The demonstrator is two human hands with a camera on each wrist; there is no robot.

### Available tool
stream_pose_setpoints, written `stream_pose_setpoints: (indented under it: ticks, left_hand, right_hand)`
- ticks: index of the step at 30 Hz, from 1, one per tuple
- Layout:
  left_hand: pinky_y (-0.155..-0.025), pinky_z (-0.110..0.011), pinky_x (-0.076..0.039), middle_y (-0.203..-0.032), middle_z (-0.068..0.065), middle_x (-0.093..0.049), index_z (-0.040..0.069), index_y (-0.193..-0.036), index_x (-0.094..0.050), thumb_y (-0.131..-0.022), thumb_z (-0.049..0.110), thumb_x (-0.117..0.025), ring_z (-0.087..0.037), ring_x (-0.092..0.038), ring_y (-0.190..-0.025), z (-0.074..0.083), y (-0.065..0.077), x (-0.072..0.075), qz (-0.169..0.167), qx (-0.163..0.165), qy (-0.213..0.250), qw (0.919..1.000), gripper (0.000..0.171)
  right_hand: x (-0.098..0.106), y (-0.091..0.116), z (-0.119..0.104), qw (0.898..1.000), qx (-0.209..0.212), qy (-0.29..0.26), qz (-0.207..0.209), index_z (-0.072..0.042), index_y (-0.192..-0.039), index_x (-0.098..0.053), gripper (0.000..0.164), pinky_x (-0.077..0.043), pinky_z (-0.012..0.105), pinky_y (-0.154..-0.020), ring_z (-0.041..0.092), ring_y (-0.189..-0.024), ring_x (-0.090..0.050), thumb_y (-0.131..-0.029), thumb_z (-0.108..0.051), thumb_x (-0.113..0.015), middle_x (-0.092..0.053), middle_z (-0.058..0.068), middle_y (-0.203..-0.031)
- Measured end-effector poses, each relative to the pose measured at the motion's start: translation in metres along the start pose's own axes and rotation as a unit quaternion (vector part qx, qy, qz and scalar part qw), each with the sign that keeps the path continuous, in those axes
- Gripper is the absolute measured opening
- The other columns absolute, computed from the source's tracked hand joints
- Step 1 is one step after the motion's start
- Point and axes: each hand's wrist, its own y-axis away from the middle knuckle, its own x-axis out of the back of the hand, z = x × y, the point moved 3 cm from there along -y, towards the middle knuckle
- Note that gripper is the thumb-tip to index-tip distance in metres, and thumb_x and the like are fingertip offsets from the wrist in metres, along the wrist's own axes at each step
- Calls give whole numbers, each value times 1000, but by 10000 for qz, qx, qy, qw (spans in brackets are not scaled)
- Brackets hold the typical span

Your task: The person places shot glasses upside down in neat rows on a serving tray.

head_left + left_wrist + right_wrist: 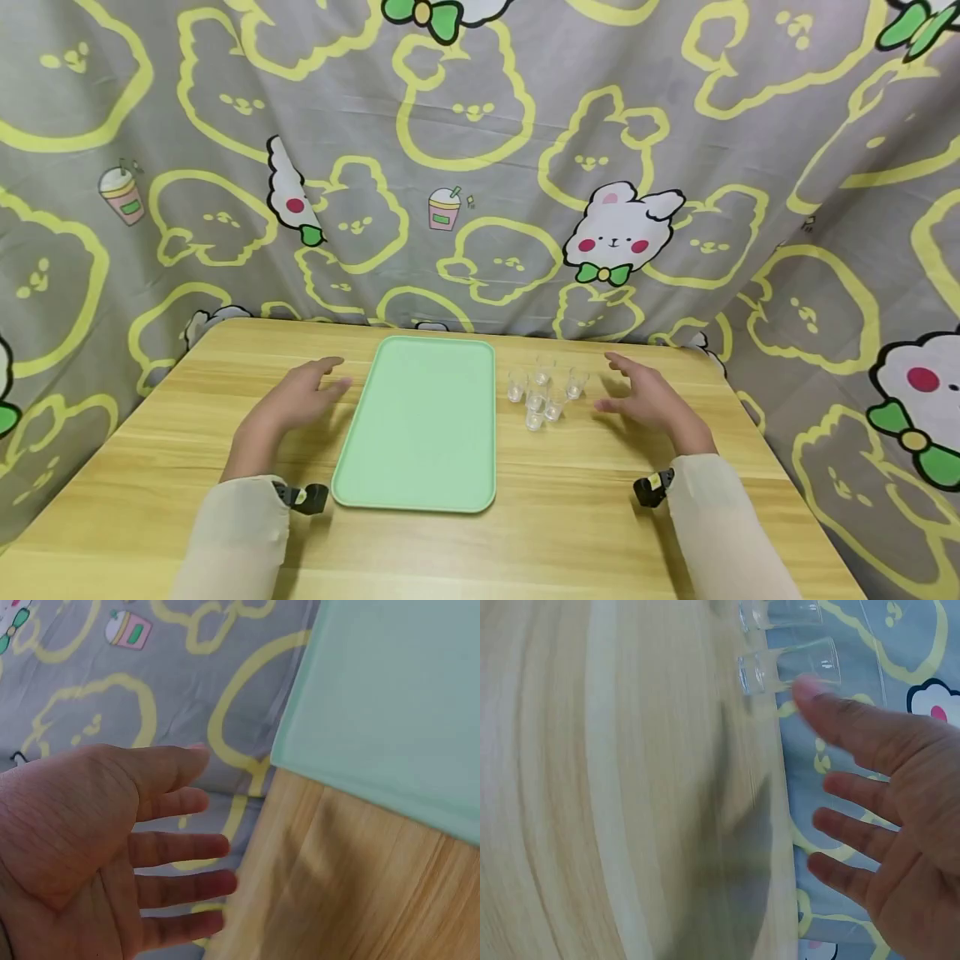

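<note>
A mint-green rectangular tray (420, 425) lies flat on the wooden table, with nothing on it. To its right stands a cluster of several small clear shot glasses (536, 402). My left hand (303, 396) hovers just left of the tray, fingers spread and holding nothing; the left wrist view shows the hand (97, 847) apart from the tray's corner (360, 750). Right of the glasses is my right hand (645, 400), fingers extended, nothing in it. In the right wrist view its thumb overlaps the edge of a shot glass (787, 666); whether they touch I cannot tell.
The light wooden table (570, 533) extends around the tray and glasses. A grey curtain (480, 167) with yellow cartoon outlines hangs behind the table's far edge and along the right side. Each wrist carries a small black camera (307, 498).
</note>
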Motion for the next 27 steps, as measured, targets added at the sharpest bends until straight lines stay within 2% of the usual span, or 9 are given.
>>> stream_pose_setpoints:
  ticks: [4,6,8,11,13,16,22,27]
  left_hand:
    - [-95,-60,-49,-142,-37,-48,-6,-152,-39,-108,42,-50,-55,-54,-123,-9,1,-1,-73,147,256,9995,66]
    - [-91,-56,-52,-139,-34,-53,-5,-151,-41,-108,40,-52,-49,-59,-118,-12,1,-3,-111,213,388,9990,64]
    - [-86,-50,-55,-136,-31,-55,-5,-150,-42,-107,36,-54,-42,-66,-106,-15,1,-5,-190,299,695,9970,60]
    - [-78,-42,-57,-135,-29,-55,-5,-150,-42,-107,28,-57,-29,-69,-90,-17,2,-9,-311,461,1359,9892,57]
    - [-75,-39,-57,-134,-29,-53,-7,-150,-40,-106,22,-58,-27,-68,-83,-17,1,-12,-365,535,1825,9811,56]
    - [-75,-38,-59,-133,-30,-52,-8,-151,-38,-105,14,-59,-26,-68,-86,-19,0,-16,-353,557,2222,9728,55]
    - [-80,-38,-60,-133,-30,-51,-10,-148,-41,-101,6,-62,-27,-68,-96,-24,-5,-25,-371,583,2633,9623,54]
    - [-84,-37,-60,-130,-26,-56,-10,-140,-53,-100,6,-64,-26,-67,-102,-26,-6,-33,-476,635,2613,9620,45]
  right_hand:
    - [-1,-3,2,9998,-56,-61,-207,-1,-158,-35,88,-34,67,-109,51,-137,-42,-88,-28,-83,-46,32,-149]
    - [-3,-5,4,9996,-24,-77,-254,1,-156,-37,85,-37,65,-108,50,-134,-47,-89,-26,-82,-50,31,-146]
    - [-6,-7,6,9995,16,-169,-257,2,-154,-40,82,-40,62,-107,47,-131,-51,-89,-23,-82,-54,29,-144]
    - [-10,-11,8,9991,88,-334,-226,3,-152,-43,77,-45,59,-105,45,-126,-57,-89,-20,-82,-58,27,-139]
    - [-12,-12,9,9988,112,-438,-186,3,-150,-46,75,-46,58,-103,43,-123,-59,-89,-19,-82,-61,25,-136]
    - [-14,-14,10,9985,126,-530,-96,3,-146,-51,70,-48,56,-101,41,-119,-62,-88,-17,-83,-65,24,-130]
    - [-16,-18,9,9976,194,-669,20,5,-140,-57,61,-50,53,-99,36,-113,-65,-88,-14,-83,-69,19,-121]
    - [-20,-21,8,9967,106,-797,63,5,-136,-60,57,-50,52,-99,34,-111,-64,-87,-14,-83,-69,17,-119]
